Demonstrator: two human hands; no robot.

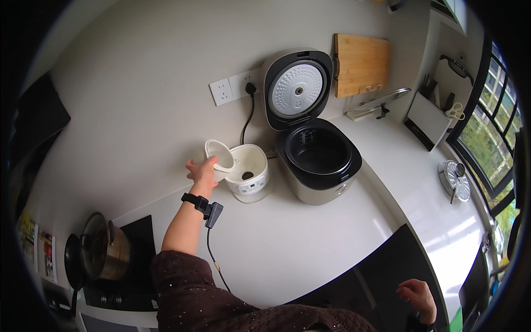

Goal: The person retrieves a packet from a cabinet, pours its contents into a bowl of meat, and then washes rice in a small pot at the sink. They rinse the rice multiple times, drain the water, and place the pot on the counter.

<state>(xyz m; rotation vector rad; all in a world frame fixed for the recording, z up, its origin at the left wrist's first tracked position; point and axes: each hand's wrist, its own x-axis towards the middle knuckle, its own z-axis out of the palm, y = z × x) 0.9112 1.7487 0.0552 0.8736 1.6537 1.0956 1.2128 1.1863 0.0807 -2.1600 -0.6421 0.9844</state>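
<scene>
My left hand (203, 170) grips the raised white lid (221, 156) of a small white electric cooker (251, 189). The lid is tilted up at the cooker's left side. Inside the white cavity, a dark round spot shows at the bottom. Close by on the right stands a larger rice cooker (317, 193), its lid (298, 89) swung up and its black inner pot (317, 151) in place. My right hand (419, 296) hovers at the lower right over a dark surface, fingers loosely curled. No object shows in it, but its palm side is hidden.
A black plug (250, 88) sits in the wall socket. At left, a steel pot (112, 255) and black pan (72, 261) stand by the hob (139, 286). A bamboo cutting board (361, 64), knife holder (428, 120) and glass lid (454, 181) are to the right.
</scene>
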